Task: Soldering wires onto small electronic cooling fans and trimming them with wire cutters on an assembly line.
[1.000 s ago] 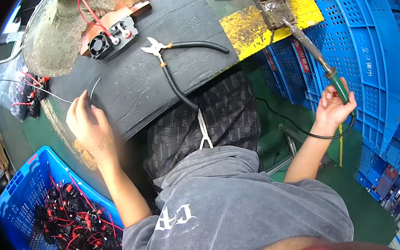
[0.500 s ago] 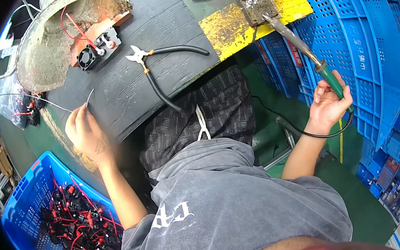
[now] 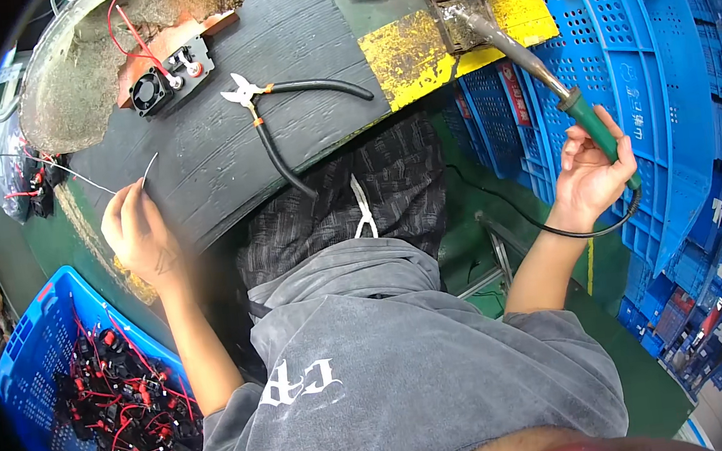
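One grey shirt (image 3: 435,341) bears white lettering (image 3: 277,393), seemingly gothic. Left fingers (image 3: 125,211) pinch one thin silvery wire (image 3: 89,179); right fingers (image 3: 573,152) grip one green-handled soldering iron (image 3: 538,71).

Viewed from head height through the left of two fisheye cameras, facing steeply down, very near the grey shirt (image 3: 427,355), farther from the dark worktop (image 3: 201,167).

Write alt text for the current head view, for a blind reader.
A person's right hand holds a green-handled soldering iron at a metal stand, while the left hand pinches a thin silvery wire. Black-handled pliers lie open on a dark mat near a small black fan; a blue crate of red-wired parts is at lower left.
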`<state>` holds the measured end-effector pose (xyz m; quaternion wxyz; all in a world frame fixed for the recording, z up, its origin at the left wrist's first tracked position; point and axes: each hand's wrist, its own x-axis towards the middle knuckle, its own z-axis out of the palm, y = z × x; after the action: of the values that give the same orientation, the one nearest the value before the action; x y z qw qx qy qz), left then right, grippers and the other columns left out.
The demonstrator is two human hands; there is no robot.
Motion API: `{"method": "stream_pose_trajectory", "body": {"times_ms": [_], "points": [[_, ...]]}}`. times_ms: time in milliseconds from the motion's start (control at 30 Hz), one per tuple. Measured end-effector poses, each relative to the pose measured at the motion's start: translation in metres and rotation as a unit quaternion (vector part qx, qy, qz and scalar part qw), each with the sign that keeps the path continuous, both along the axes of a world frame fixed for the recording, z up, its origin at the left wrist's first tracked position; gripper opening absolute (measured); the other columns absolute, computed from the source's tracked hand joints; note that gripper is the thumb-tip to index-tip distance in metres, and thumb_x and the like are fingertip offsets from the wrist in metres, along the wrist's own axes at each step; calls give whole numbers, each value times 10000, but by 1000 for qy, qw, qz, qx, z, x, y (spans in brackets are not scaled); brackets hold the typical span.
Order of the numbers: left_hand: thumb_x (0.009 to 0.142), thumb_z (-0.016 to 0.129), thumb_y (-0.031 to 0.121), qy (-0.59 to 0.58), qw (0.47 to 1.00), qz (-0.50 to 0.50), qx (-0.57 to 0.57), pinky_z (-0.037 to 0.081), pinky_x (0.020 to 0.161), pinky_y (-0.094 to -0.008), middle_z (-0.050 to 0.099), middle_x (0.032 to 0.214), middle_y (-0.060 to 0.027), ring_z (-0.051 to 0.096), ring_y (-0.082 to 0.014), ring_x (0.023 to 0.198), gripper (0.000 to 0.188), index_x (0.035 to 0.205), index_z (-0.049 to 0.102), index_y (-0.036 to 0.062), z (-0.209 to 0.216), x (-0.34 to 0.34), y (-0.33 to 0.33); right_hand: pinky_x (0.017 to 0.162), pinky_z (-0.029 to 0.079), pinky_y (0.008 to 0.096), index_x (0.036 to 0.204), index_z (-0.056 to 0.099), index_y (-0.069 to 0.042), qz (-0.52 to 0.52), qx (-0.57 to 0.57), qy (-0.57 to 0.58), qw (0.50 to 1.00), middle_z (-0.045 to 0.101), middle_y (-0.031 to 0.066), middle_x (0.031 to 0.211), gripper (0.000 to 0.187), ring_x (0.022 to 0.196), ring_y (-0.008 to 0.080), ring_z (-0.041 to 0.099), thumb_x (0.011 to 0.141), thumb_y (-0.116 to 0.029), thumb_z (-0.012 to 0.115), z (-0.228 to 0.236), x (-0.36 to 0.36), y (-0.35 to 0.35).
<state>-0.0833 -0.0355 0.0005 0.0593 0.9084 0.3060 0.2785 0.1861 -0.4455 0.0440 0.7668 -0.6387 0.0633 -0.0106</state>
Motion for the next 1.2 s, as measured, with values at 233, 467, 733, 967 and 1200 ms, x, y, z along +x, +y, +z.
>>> {"method": "stream_pose_trajectory", "body": {"times_ms": [233,467,733,967,1200], "points": [[860,664,25,0,1000,-3,2,481,875,-344,642,1029,-94,602,-249,986,188,1037,713,61,0,0,1,415,406,250,1169,598,58,7,-38,17,999,670,187,746,547,535,181,569,971,-399,373,1,5,0],[867,665,36,-9,1000,6,-1,500,849,-329,638,1040,-86,613,-230,975,192,1047,717,77,-1,1,0,405,398,250,1167,597,68,17,-75,3,997,668,190,737,552,516,182,566,969,-396,375,14,9,-3],[852,684,38,-13,1000,-1,6,498,851,-333,647,1003,-93,612,-235,968,185,1030,726,65,2,-6,4,405,392,244,1154,607,67,51,-140,-22,989,671,186,754,548,513,173,565,965,-391,374,34,8,1],[736,749,-26,-82,995,-58,24,478,851,-351,620,876,-65,603,-246,914,271,983,749,86,6,1,4,392,409,199,1166,616,67,-20,-175,-64,982,674,200,792,544,534,141,578,956,-385,399,59,0,-14],[679,786,-55,-200,970,-137,14,506,655,-294,581,774,-60,584,-189,731,283,949,755,24,24,30,-6,445,432,238,1136,626,63,103,106,-109,983,666,242,900,550,634,223,596,929,-414,446,20,-25,25]]}}
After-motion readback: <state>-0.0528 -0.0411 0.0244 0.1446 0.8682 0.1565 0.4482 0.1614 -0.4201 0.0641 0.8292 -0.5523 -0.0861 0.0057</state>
